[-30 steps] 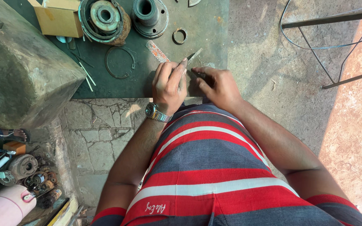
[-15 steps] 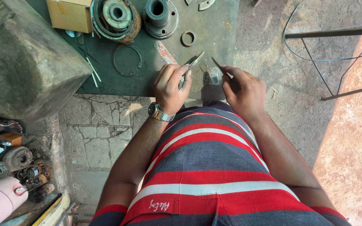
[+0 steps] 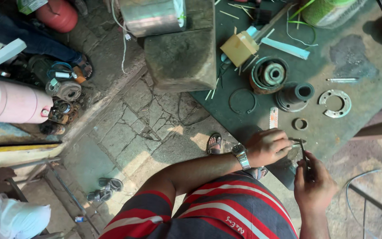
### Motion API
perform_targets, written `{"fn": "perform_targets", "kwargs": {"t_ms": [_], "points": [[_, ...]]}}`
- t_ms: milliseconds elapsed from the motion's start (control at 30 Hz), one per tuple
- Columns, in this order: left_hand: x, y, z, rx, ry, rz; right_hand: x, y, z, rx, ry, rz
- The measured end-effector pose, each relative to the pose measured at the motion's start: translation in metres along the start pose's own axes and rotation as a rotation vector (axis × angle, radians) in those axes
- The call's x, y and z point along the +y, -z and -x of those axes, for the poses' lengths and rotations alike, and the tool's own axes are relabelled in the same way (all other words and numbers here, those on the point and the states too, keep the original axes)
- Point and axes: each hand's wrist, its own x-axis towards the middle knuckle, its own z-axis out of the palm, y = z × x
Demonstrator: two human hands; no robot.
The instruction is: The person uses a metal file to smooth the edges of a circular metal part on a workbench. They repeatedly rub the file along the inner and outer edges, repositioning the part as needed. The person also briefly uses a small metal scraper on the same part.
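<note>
Compared with a second ago, the view's been swung left so the work sits at lower right, where a thin metal tool [image 3: 303,152] is pinched by the closed right hand [image 3: 314,185] and steadied by the closed left hand [image 3: 268,147], above the green counter [image 3: 354,66] edge.

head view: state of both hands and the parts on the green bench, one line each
left hand: closed on a thin metal tool
right hand: closed on the thin metal tool
retaining ring: lying flat, loose
flange plate: lying flat
black hub: upright, bore up
small ring: lying flat
cardboard box: flaps open
</note>
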Motion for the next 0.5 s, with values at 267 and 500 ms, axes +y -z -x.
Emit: {"fn": "perform_targets", "kwargs": {"t_ms": [267,500], "points": [[-0.005,-0.005,0.005,0.051,-0.019,-0.035,0.004,-0.012,0.008,0.007,-0.039,0.008],[-0.005,-0.007,0.007,0.064,0.006,-0.007,0.005,-0.015,0.012,0.038,-0.087,0.05]]}}
